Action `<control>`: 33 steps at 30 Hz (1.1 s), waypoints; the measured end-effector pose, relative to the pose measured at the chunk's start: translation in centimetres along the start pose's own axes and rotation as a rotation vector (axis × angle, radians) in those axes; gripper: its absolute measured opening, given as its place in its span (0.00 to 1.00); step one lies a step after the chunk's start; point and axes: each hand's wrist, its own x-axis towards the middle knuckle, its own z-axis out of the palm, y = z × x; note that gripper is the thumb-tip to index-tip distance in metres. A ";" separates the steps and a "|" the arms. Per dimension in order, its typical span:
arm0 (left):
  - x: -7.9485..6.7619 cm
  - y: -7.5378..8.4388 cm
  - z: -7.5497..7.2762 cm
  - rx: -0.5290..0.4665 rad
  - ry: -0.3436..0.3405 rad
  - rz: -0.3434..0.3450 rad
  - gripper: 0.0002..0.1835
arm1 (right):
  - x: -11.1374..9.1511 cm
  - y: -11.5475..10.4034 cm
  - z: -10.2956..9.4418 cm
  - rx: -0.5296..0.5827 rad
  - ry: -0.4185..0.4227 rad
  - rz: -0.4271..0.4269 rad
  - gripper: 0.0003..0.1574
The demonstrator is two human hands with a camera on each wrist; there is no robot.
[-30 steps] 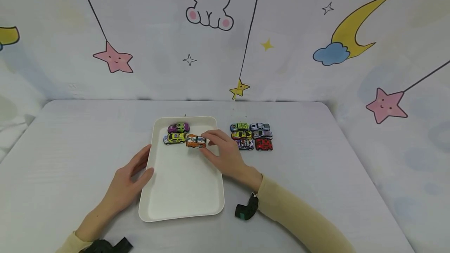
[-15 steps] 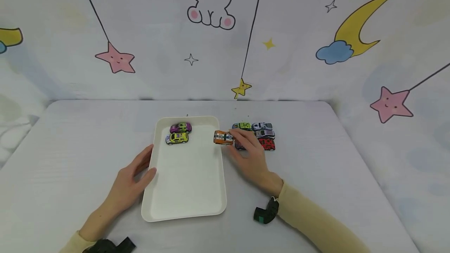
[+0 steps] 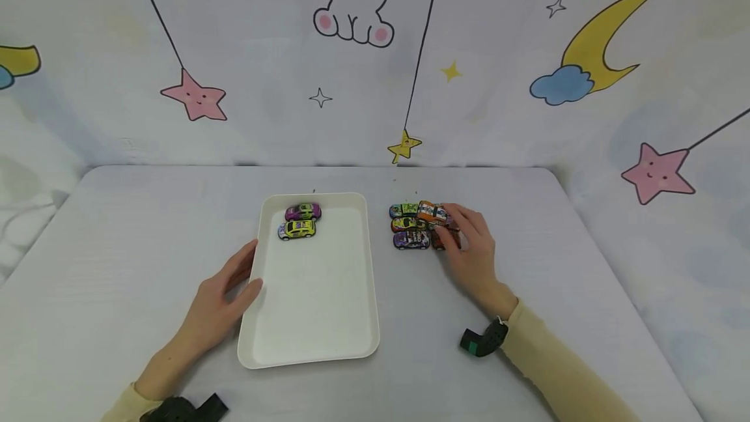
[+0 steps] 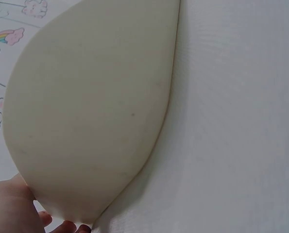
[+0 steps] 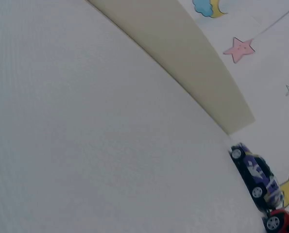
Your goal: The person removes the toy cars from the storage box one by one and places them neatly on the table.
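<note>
My right hand pinches an orange toy car between thumb and fingers, over the cluster of toy cars on the right. Beneath and around it lie a green-blue car, a yellow car and a purple car; fingers partly cover others. The right wrist view catches the purple car and a red car, but not the hand. My left hand rests its thumb and fingertips against the left side of a white tray. Left wrist view: fingertips touch the tray's outer wall.
Inside the tray, near its far left corner, a purple-green toy car stands behind a yellow one. A white cloth covers the table. Behind the table rises a backdrop printed with stars and a moon.
My right hand has carried the orange car out of the tray, rightward over the rim, to above the car cluster. My left hand stays at the tray's side.
</note>
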 end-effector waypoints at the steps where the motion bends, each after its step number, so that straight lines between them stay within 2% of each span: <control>1: 0.0 0.0 0.1 -0.002 0.000 0.000 0.35 | 0.0 0.3 -0.4 -0.011 0.000 0.008 0.32; 6: 0.1 0.0 0.3 0.007 0.001 0.003 0.35 | 0.0 1.9 -2.2 -0.086 -0.002 0.048 0.30; 12: 0.1 0.0 0.4 0.012 0.001 0.007 0.35 | 0.3 4.1 -4.2 -0.180 -0.009 0.148 0.26; 15: 0.1 0.0 0.3 0.020 -0.001 0.004 0.35 | 0.5 5.0 -5.0 -0.198 -0.026 0.254 0.24; 20: 0.0 0.0 0.0 0.029 0.001 -0.007 0.35 | 0.5 5.5 -5.2 -0.179 -0.088 0.514 0.24; 23: 0.0 0.0 -0.1 0.024 0.002 -0.008 0.35 | 0.5 5.5 -5.1 -0.183 -0.124 0.602 0.24; 27: 0.0 0.0 0.0 0.015 0.000 0.002 0.35 | 0.4 5.5 -5.1 -0.200 -0.142 0.637 0.24; 33: 0.1 0.0 0.0 0.010 0.002 0.015 0.35 | 0.5 5.4 -5.0 -0.222 -0.182 0.638 0.23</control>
